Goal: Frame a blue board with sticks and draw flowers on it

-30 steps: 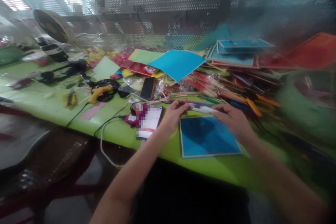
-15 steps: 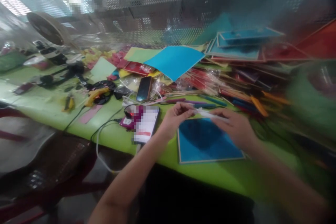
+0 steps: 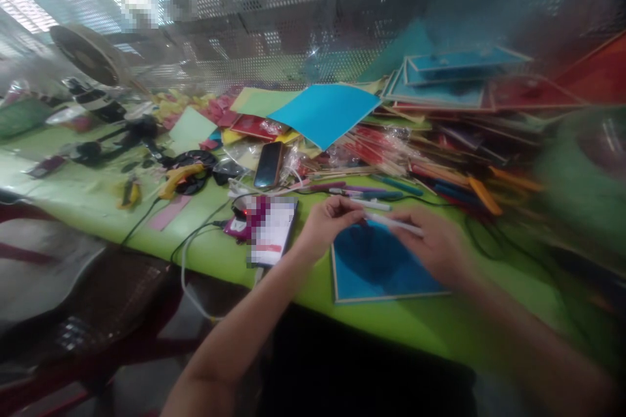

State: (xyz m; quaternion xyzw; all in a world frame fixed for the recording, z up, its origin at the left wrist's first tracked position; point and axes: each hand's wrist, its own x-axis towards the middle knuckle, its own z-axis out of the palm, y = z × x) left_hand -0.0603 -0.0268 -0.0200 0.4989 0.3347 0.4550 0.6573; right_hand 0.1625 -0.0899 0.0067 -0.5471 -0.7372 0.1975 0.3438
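Note:
Over a blue panel with a pale border (image 3: 391, 273), my two hands meet at a slim white pen (image 3: 396, 224). My right hand (image 3: 433, 241) is closed around its rear part, and the back end sticks out past the fingers. At the other end, my left hand (image 3: 332, 221) pinches close to the tip with thumb and fingers. Another white stick, like a pen (image 3: 377, 206), shows just beyond the left fingertips; whether it is held or lying on the table, I cannot tell. The hands' shadow falls on the panel.
Left of the panel lie a lit phone (image 3: 271, 231), a purple device with cables (image 3: 239, 225) and a dark phone (image 3: 268, 164). Farther left is a yellow glue gun (image 3: 180, 179). Pens (image 3: 362, 193), a blue sheet (image 3: 327, 114) and stacked panels (image 3: 440, 94) lie behind.
The white pen has turned slightly and shows more clearly between my hands. My right hand has shifted a little down and left; my left hand has hardly moved.

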